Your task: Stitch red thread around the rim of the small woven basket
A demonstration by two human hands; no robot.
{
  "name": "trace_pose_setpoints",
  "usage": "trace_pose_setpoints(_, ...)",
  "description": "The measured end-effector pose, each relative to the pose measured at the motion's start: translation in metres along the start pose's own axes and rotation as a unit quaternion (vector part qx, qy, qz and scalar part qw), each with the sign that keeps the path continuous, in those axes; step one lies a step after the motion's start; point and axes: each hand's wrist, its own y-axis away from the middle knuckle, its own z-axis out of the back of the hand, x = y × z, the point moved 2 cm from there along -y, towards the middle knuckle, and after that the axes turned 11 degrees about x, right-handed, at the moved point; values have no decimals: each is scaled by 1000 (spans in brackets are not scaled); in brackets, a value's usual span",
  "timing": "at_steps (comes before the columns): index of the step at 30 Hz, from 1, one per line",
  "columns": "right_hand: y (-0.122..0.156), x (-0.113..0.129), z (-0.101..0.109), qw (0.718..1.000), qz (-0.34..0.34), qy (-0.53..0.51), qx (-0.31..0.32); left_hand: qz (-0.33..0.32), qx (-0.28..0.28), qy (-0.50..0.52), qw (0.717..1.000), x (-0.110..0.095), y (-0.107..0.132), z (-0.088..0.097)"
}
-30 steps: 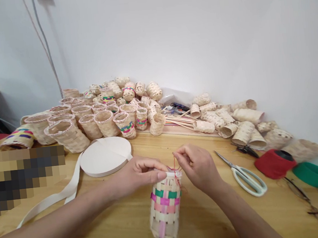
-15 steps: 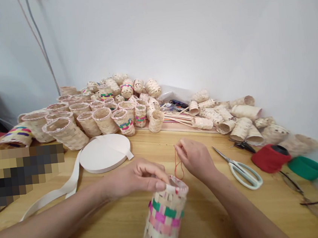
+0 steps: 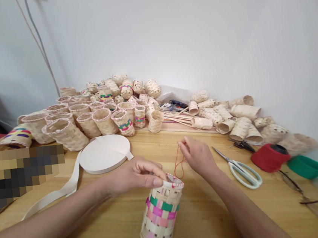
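Note:
A small woven basket with green, magenta and pink strips is tilted near the front of the table. My left hand pinches its rim, thumb outside and fingers reaching into the opening. White tape covers part of that rim, and red stitching runs over the rest. Red thread loops up from the rim to my right hand, which is closed on it to the right of the basket. Whether a needle is in those fingers is too small to tell.
A roll of white tape lies at left. Several woven baskets are heaped behind. To the right are scissors, a red thread cone, a green ring-shaped piece and eyeglasses.
The basket has shifted slightly left and up, along with my left hand. My right hand has moved a little to the right, and more thread shows between it and the rim.

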Motion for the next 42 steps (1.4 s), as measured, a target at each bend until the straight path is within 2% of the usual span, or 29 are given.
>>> trace_pose_setpoints(3, 0, -3, 7, 999, -19, -32, -21, -2, 11, -109, 994, -5, 1, -2)
trace_pose_setpoints(5, 0, -5, 16, 994, -43, -78, -59, -29, -25, -223, 974, -11, 2, -2)
trace_pose_setpoints(6, 1, -5, 22, 989, -55, -104, -87, -47, -61, -288, 955, -14, 3, -2)
trace_pose_setpoints(8, 4, -3, 35, 976, -71, -147, -145, -88, -149, -425, 889, -19, 6, -1)
trace_pose_setpoints(11, 9, 4, 49, 960, -67, -186, -200, -122, -266, -610, 736, -20, 10, 4)
trace_pose_setpoints(12, 11, 7, 51, 958, -59, -194, -204, -123, -289, -652, 690, -19, 10, 6)
trace_pose_setpoints(13, 12, 11, 53, 957, -47, -200, -203, -120, -304, -680, 657, -18, 11, 10)
trace_pose_setpoints(15, 16, 17, 53, 961, -9, -204, -188, -103, -321, -709, 619, -15, 12, 18)
trace_pose_setpoints(19, 23, 38, 51, 958, 168, -198, -125, -55, -348, -728, 588, -11, 15, 37)
trace_pose_setpoints(20, 25, 44, 49, 951, 217, -195, -105, -45, -359, -723, 589, -10, 16, 42)
trace_pose_setpoints(22, 29, 55, 45, 937, 290, -182, -62, -29, -394, -686, 611, -9, 19, 52)
trace_pose_setpoints(24, 31, 60, 39, 928, 333, -164, -23, -14, -443, -608, 658, -7, 23, 61)
trace_pose_setpoints(26, 30, 59, 34, 927, 340, -159, 2, -16, -485, -493, 722, -6, 25, 68)
trace_pose_setpoints(29, 24, 46, 31, 948, 261, -183, -3, -34, -486, -317, 813, -7, 23, 68)
trace_pose_setpoints(32, 17, 35, 31, 960, 141, -242, -26, -42, -451, -204, 868, -8, 18, 60)
trace_pose_setpoints(34, 15, 33, 31, 956, 91, -279, -20, -48, -420, -157, 893, -6, 14, 53)
trace_pose_setpoints(36, 13, 35, 30, 955, 68, -287, 3, -45, -382, -120, 915, -3, 10, 46)
trace_pose_setpoints(39, 11, 42, 28, 953, 89, -286, 47, -29, -340, -77, 937, 2, 5, 37)
trace_pose_setpoints(42, 10, 44, 26, 932, 76, -345, 88, -22, -329, -59, 942, 7, 2, 32)
